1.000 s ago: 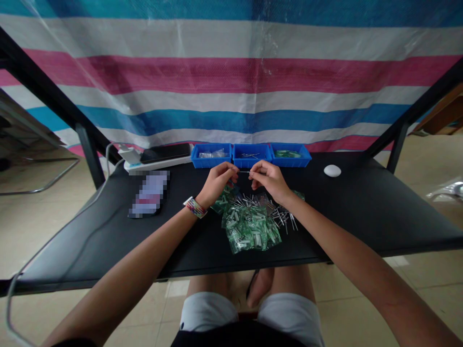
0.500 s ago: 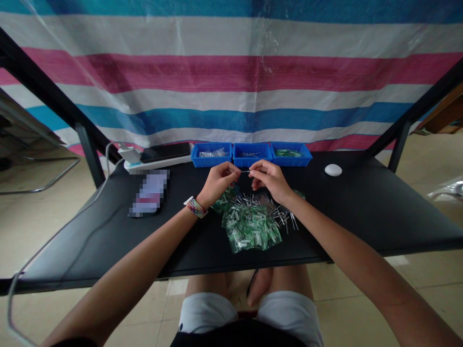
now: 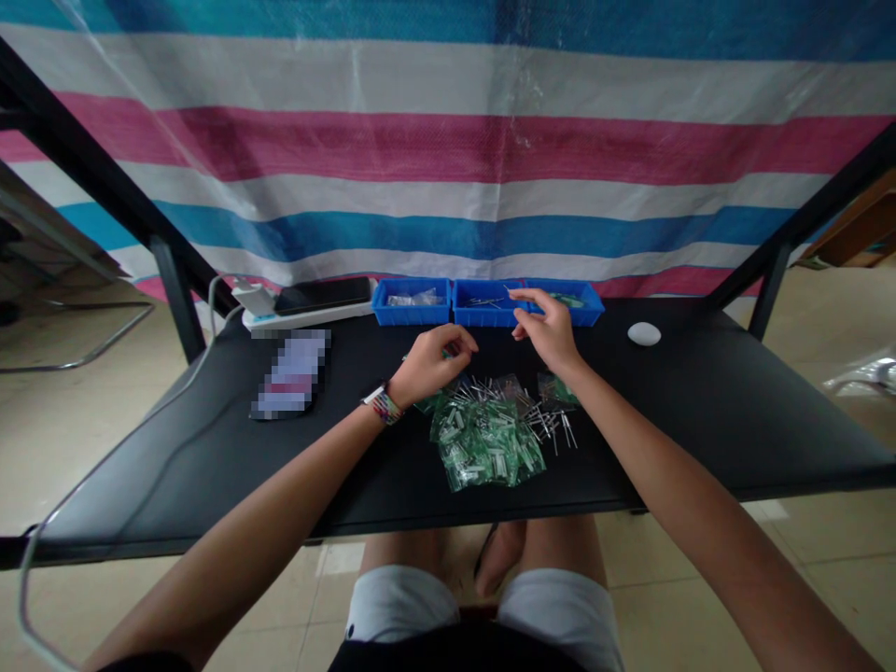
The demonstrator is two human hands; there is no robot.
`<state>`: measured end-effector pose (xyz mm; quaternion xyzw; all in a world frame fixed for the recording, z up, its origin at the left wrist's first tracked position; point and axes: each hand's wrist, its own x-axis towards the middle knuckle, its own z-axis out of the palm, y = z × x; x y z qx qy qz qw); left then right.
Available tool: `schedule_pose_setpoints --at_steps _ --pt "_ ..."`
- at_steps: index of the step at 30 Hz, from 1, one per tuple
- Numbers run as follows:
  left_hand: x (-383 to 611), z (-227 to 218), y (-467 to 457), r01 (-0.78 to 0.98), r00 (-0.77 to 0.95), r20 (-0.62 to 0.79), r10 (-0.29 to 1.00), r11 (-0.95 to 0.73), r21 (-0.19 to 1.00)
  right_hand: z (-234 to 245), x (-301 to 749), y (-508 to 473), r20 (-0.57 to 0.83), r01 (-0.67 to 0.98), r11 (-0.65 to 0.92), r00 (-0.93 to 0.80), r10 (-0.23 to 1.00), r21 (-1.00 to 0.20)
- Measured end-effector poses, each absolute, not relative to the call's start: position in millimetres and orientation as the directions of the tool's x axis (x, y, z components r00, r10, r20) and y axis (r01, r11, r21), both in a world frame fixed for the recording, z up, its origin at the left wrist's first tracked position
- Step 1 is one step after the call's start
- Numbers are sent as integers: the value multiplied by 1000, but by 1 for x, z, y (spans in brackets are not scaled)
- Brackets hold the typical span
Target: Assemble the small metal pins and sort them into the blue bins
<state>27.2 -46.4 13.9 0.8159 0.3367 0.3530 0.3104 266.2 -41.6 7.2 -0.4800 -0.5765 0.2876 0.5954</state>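
Observation:
A heap of small green plastic bags with thin metal pins [image 3: 486, 434] lies on the black table [image 3: 700, 401], with loose pins [image 3: 553, 425] at its right. My left hand [image 3: 430, 359] is closed over the heap's far left edge, a bit of green showing between its fingers. My right hand [image 3: 546, 327] reaches toward the middle blue tray [image 3: 486, 301] with thumb and forefinger pinched; what it holds is too small to make out. A blue tray [image 3: 410, 301] on the left holds clear bags, and the right blue tray [image 3: 578, 301] holds green ones.
A white power strip [image 3: 301, 315] with a dark phone on it and a charger sits at the back left, its cable trailing off the left edge. A blurred flat object [image 3: 290, 373] lies left of my hands. A white oval object [image 3: 642, 333] rests at the right. A striped tarp hangs behind.
My hands have come apart. The right hand has moved forward and right to the middle blue tray, and the left hand has dropped toward the heap with a green bag.

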Motion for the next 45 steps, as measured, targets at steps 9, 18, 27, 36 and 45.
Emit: schedule_pose_setpoints --at_steps 9,18,27,36,45 --pt "21 10 -44 498 753 261 604 -782 375 2 280 -40 502 389 401 205 840 -830" --pt "18 14 -42 478 776 214 594 -774 415 0 268 -47 515 415 439 85 853 -797" --pt "16 21 -38 349 716 286 636 -682 643 1 266 -48 463 348 410 82 882 -843" --pt "19 28 -44 53 641 191 743 -291 955 7 247 -60 295 123 304 -89 951 -945" --pt "23 23 -44 20 632 216 744 -294 955 13 235 -70 175 -13 177 -239 955 -984"
